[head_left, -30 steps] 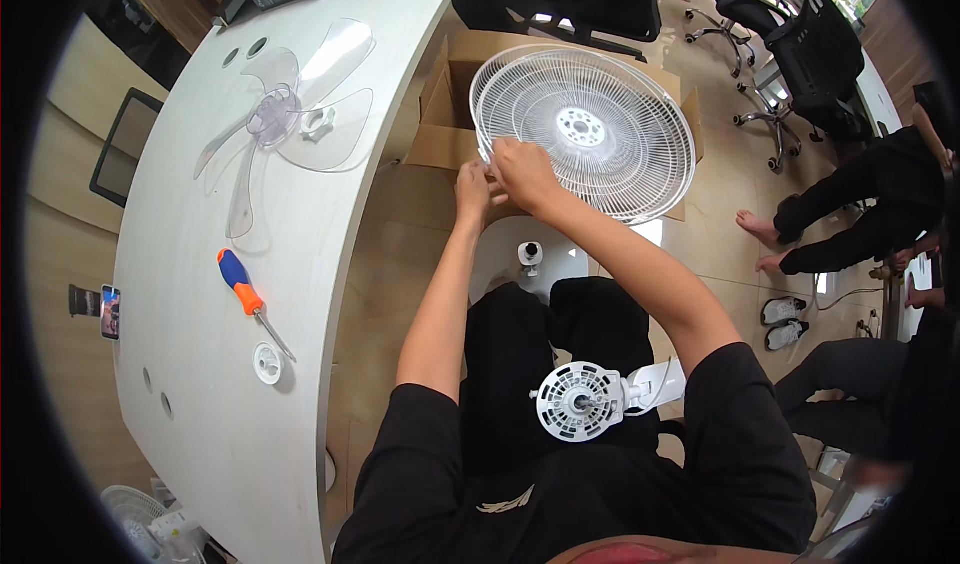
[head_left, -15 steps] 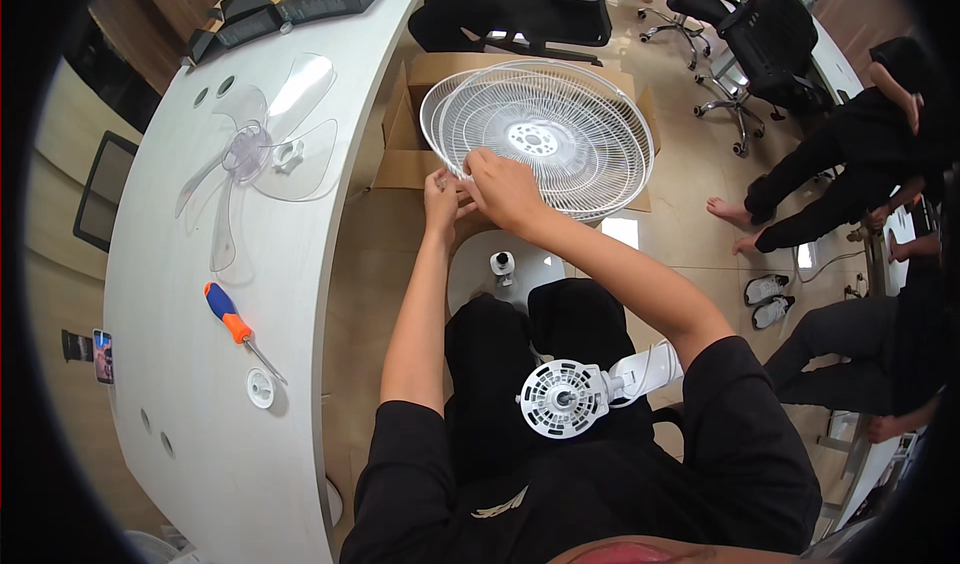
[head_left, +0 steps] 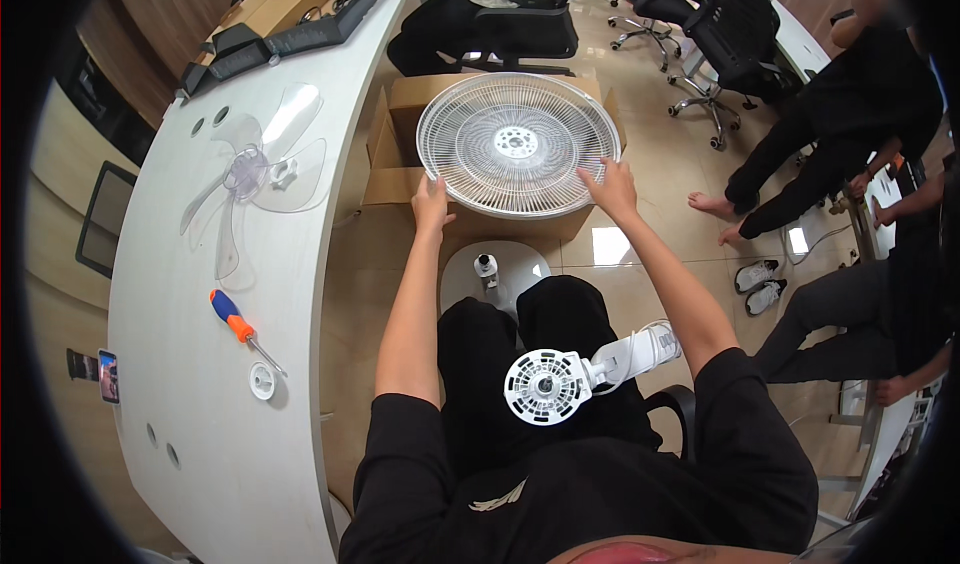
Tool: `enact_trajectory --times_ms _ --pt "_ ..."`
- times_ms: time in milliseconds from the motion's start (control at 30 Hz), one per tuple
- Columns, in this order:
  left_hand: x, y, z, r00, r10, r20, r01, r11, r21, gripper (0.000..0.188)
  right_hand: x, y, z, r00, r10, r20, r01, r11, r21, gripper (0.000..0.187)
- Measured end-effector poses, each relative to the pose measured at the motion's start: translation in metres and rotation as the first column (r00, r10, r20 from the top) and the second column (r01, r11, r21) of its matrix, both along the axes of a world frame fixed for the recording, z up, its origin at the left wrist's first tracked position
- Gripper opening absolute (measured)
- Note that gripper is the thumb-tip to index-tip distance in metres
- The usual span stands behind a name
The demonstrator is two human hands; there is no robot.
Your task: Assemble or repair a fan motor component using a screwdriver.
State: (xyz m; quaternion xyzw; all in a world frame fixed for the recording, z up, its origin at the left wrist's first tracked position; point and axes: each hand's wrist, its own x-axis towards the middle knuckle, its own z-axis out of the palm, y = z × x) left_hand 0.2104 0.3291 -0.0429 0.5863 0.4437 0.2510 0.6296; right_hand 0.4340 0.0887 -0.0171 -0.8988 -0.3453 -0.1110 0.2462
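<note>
Beyond my knees I hold a round white wire fan grille by its rim. My left hand grips its near left edge, and my right hand grips the right edge with the fingers over the wires. More than one layer of wire seems stacked there. A white fan motor head, with its shaft up, lies across my lap, a cord around its neck. Between my feet stands the white fan base with a short post.
An open cardboard box sits under the grille. On the white table lie clear fan blades, a white nut, a blue-orange screwdriver and a round white cap. Several people and office chairs are around.
My right hand has moved from the near left rim to the grille's right edge. The offset grille layers now line up, and the grille has shifted slightly left.
</note>
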Motion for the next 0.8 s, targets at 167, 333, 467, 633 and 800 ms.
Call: enact_trajectory --times_ms 167,333,467,633,800 --pt "0.001 0.031 -0.038 0.968 0.198 -0.153 -0.093 0.853 0.514 0.052 -0.009 0.01 -0.008 0.967 0.232 -0.104 -0.249 0.949 -0.195 0.078" --pt "0.003 0.036 0.001 0.822 0.296 -0.487 0.121 0.744 0.658 0.05 -0.013 0.004 -0.066 0.961 -0.047 -0.273 0.057 0.998 0.029 0.118" --pt "0.011 0.055 -0.005 0.913 0.281 -0.296 -0.015 0.747 0.664 0.033 -0.004 0.012 -0.079 0.767 0.046 -0.64 0.115 0.972 0.207 0.132" --pt "0.016 0.068 0.043 0.92 0.137 -0.367 0.044 0.894 0.446 0.038 0.001 0.022 -0.087 0.722 0.177 -0.669 0.175 0.888 0.424 0.128" --pt "-0.006 0.073 0.079 0.984 -0.173 -0.04 0.17 0.983 -0.072 0.043 -0.005 0.027 -0.081 0.749 0.097 -0.655 0.233 0.888 0.397 0.126"
